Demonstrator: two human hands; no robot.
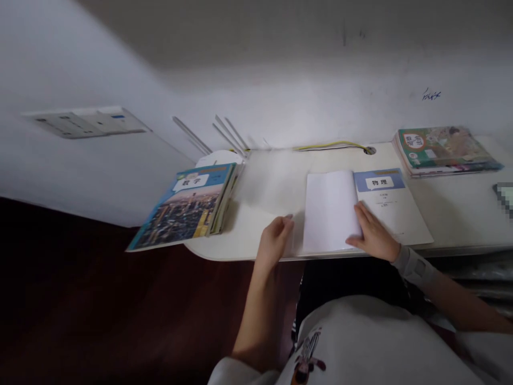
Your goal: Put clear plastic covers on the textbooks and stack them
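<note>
A physics textbook (380,206) lies open on the white desk at its title page, with the blank white inside of its cover (328,211) turned to the left. My right hand (374,232) rests on the book near the fold, fingers spread and thumb on the white side. To the left of the book, at the desk's front edge, my left hand (275,235) is closed in a pinch. Between its fingertips is what looks like the edge of a clear plastic sheet (297,235), faint and blurred against the desk.
A stack of books topped by a maths textbook (180,208) overhangs the desk's left end. Behind it stands a white device with several antennas (230,136). Another book stack (444,149) sits at the back right. A yellow cable (332,143) runs along the wall to a desk hole.
</note>
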